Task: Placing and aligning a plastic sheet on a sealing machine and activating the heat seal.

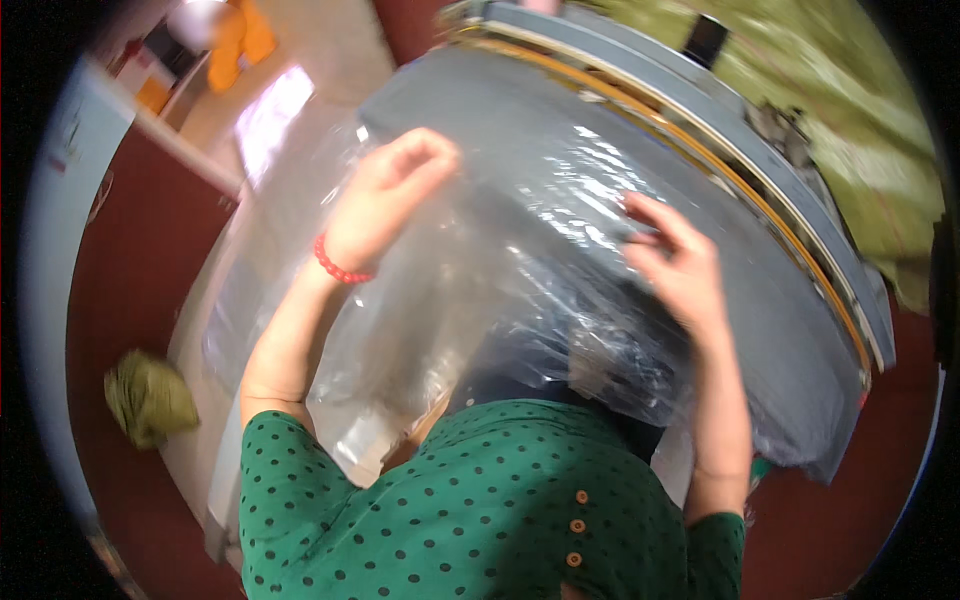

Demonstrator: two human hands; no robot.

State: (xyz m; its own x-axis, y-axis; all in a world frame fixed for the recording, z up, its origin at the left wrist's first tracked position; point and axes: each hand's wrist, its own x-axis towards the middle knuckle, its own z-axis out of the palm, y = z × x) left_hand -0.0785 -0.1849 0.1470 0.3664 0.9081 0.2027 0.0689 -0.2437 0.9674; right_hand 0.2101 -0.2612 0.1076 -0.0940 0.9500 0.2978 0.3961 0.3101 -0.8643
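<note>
A large clear plastic sheet (450, 290), creased and shiny, spreads over my lap and across a long grey padded surface (490, 130). My left hand (395, 190), with a red bead bracelet (340, 265) at its wrist, is raised over the sheet's left part. Its fingers are curled in against the thumb, apparently pinching the film, though blur hides the contact. To the right, my right hand (680, 260) hovers over the glossy creases. Its fingers are bent, with a gap between forefinger and thumb; no grip on the film shows.
Stacked grey boards with a yellow strip (690, 110) curve along the far side. Beyond them lie olive-green sheeting (830, 120) and a black phone (706, 40). A green sack (150, 398) sits on the dark red floor (130, 270) at left. Orange items (240, 45) are at the far left.
</note>
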